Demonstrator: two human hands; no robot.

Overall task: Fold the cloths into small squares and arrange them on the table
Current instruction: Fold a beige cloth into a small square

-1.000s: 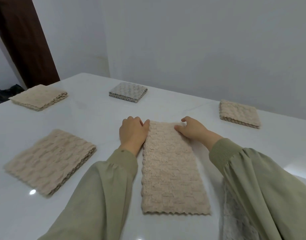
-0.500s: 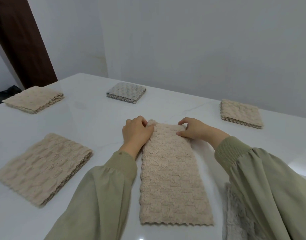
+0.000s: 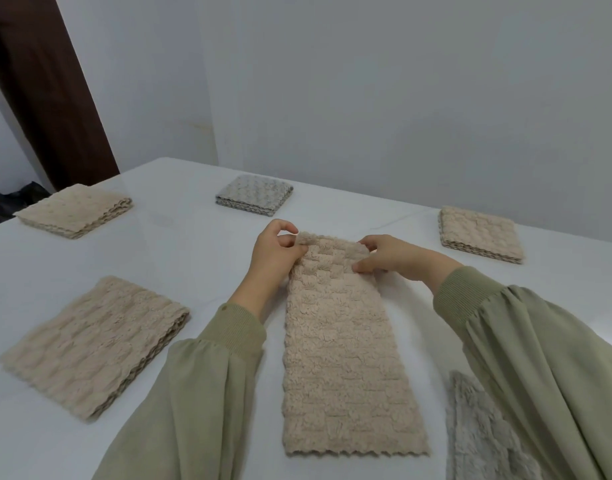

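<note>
Hands (image 3: pixel 328 258) pinching fluffy beige waffle-textured cloth strip (image 3: pixel 342 358), far corners

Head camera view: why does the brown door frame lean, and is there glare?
Head view: the wide lens makes the brown door frame lean; glare brightens the table at its right edge; light is soft, shadows faint.

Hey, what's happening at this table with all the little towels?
A person is folding cloths. The left hand and right hand each pinch a far corner of the long beige cloth lying on the white table, that end slightly lifted. Already folded: the near-left beige square, far-left beige square, far-right beige square and grey square. Another grey cloth lies by the right sleeve.
</note>
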